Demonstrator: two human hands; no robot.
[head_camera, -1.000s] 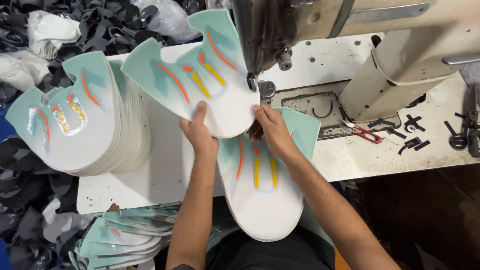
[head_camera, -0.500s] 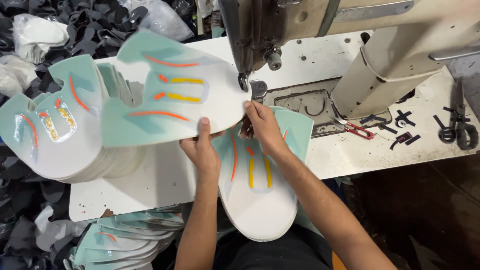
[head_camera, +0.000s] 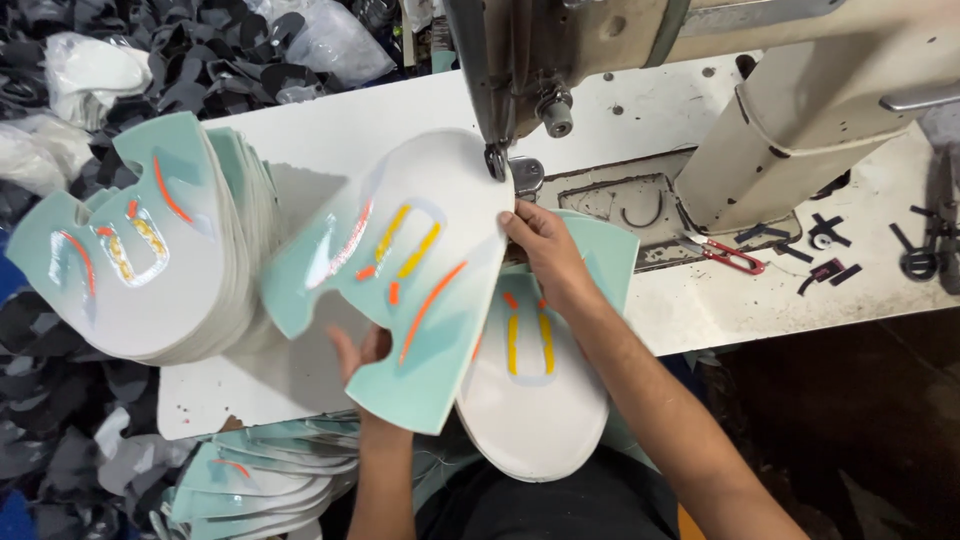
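The sewing machine (head_camera: 700, 90), cream-coloured and worn, looms just beyond both hands, its needle foot coming down right above the right hand's fingertips. Under everything runs the white tabletop (head_camera: 330, 130), scuffed and stained. To the left of the left hand a tall stack of cut pieces (head_camera: 150, 260) fans out, mint and white with orange and yellow stripes. Between the hands is the shoe upper piece (head_camera: 400, 280) being worked, a mint-and-white panel with orange and yellow strips, tilted, its rounded white end up under the needle foot and its mint end toward the person. The left hand (head_camera: 362, 365) is beneath this piece, mostly hidden by it, fingers spread and propping it from below (only the fingers and wrist show). The right hand (head_camera: 545, 250) presses flat on the piece's right edge, fingers together, thumb tucked at the rim. Under the right forearm lies a second piece (head_camera: 530, 400), white toe end toward the person, hanging over the tabletop's near edge. Below the left wrist a heap of finished pieces (head_camera: 260, 480) sits low. Well to the right of the right hand rest red-handled snips (head_camera: 725, 255), and farther on some small black scraps (head_camera: 830, 250).
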